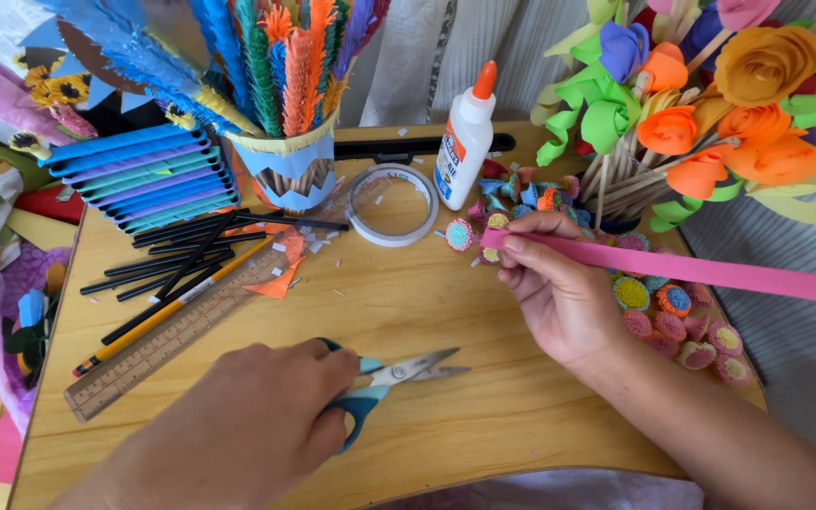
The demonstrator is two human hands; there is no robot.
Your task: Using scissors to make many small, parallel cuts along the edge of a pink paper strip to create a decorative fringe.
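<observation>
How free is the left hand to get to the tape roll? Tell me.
Probably yes: the left hand rests on the scissors, and only bare table lies between it and the tape roll.

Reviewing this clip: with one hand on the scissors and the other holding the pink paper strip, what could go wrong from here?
1. The left hand covers the teal-handled scissors, whose open blades point toward the right hand; a nick seems possible.
2. The long pink paper strip trails off the wooden table edge over the small rolled paper discs; it might sweep some off.
3. The white glue bottle with orange cap stands close behind the strip and might tip.
</observation>
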